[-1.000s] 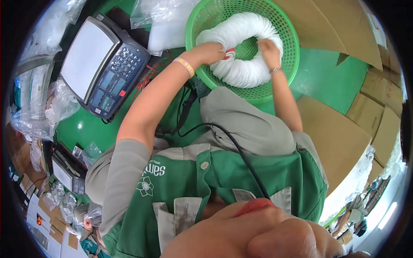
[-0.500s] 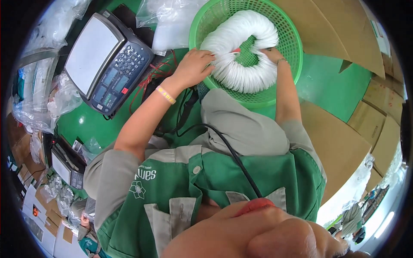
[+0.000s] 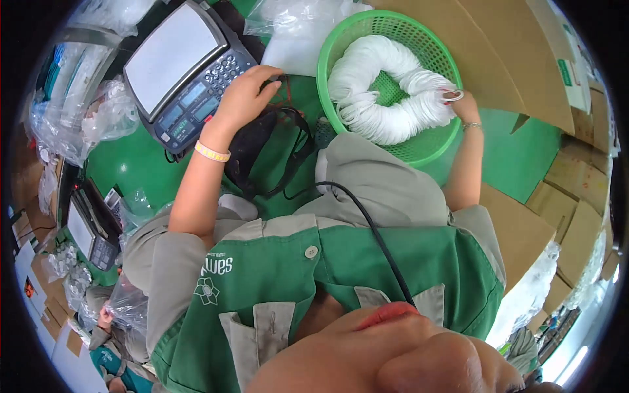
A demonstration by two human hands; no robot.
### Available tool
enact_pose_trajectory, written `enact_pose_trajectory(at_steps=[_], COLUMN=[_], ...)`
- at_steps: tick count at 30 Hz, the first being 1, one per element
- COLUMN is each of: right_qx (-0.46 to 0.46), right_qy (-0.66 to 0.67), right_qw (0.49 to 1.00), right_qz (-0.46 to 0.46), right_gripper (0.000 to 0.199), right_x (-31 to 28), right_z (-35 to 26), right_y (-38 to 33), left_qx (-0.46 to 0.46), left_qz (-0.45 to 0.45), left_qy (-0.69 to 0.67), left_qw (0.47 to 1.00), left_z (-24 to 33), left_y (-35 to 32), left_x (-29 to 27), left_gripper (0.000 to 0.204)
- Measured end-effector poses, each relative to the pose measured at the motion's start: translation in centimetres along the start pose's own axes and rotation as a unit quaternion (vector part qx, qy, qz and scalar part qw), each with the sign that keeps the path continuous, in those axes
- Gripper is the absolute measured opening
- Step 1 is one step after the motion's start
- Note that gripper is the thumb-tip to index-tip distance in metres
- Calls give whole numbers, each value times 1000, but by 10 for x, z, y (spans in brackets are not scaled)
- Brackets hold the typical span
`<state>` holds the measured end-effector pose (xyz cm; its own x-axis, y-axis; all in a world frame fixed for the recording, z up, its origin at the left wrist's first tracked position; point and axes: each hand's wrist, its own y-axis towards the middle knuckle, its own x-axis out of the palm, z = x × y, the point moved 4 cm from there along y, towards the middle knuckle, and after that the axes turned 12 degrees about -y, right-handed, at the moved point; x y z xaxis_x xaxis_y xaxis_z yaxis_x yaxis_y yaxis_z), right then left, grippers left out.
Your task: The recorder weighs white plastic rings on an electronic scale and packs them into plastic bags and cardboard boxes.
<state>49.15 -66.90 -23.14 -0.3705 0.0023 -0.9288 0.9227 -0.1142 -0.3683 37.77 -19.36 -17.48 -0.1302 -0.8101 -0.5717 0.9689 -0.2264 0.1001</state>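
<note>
White discs (image 3: pixel 386 98), thin and stacked edge to edge in a curved ring, lie inside a round green basket (image 3: pixel 341 46) on the green work surface (image 3: pixel 517 157). The right hand (image 3: pixel 458 101) rests at the ring's right end, fingers pinched on the outermost discs. The left hand (image 3: pixel 246 98) is well apart from it, fingers loosely spread and holding nothing, resting at the lower right corner of a grey weighing scale (image 3: pixel 180 72) with a keypad, beside a dark strap (image 3: pixel 275 141) on the surface. Clear plastic bags (image 3: pixel 298 19) lie behind the basket and to the left of the scale. Brown cardboard boxes (image 3: pixel 550 203) stand along the right. A second, smaller scale (image 3: pixel 88 229) sits at the lower left among more bagged goods.
</note>
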Motion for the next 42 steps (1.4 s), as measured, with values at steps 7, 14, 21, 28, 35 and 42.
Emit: enact_pose_trajectory(at_steps=[7, 14, 21, 28, 35, 42], right_qx=[-21, -88, -72, -165, -374, -522], right_qy=[-32, -131, -81, -55, 0, 132], right_qw=[988, 960, 993, 976, 920, 838], right_qz=[152, 231, 56, 128, 119, -83], right_gripper=[36, 32, 27, 27, 21, 18], right_x=[-186, -271, -274, -332, -317, -243], right_z=[-58, -97, -104, -141, -251, -341], right_y=[-95, -147, -136, -199, -291, -300], left_qx=[6, 34, 59, 46, 254, 236], left_qz=[38, 48, 85, 120, 264, 58], left_qy=[-37, -44, -69, -159, -140, -390], left_qw=[999, 997, 992, 979, 920, 888], left_z=[18, 33, 39, 38, 111, 133], left_y=[-10, -16, -22, -26, -36, -34], left_x=[-37, -49, -70, -96, -97, -48], left_gripper=[27, 31, 33, 29, 61, 53])
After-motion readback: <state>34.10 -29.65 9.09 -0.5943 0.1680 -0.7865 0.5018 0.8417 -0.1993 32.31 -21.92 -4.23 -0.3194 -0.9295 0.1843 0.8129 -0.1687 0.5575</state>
